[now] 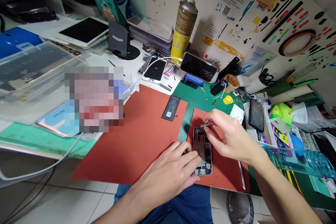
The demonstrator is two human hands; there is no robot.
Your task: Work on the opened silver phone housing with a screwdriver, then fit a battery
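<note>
An opened phone (202, 150) with bare inner boards and parts lies on the right red mat. My left hand (178, 166) is closed over its left side and lower middle, covering part of the inside. Between thumb and forefinger, my right hand (223, 134) pinches a slim brown tool with a ribbed grip (206, 125). The tool's end is at the phone's top edge; its tip is too small to make out. Up and left of the phone, a black phone battery (171, 107) lies flat on the left red mat (139, 133).
A white pry stick (242, 175) lies right of the phone. Behind are a propped phone (198, 67), a spray can (184, 24) and a white-framed phone (155, 69). A clear blue bottle (301, 161) lies beside my right forearm. Plastic boxes (39, 70) stand at left.
</note>
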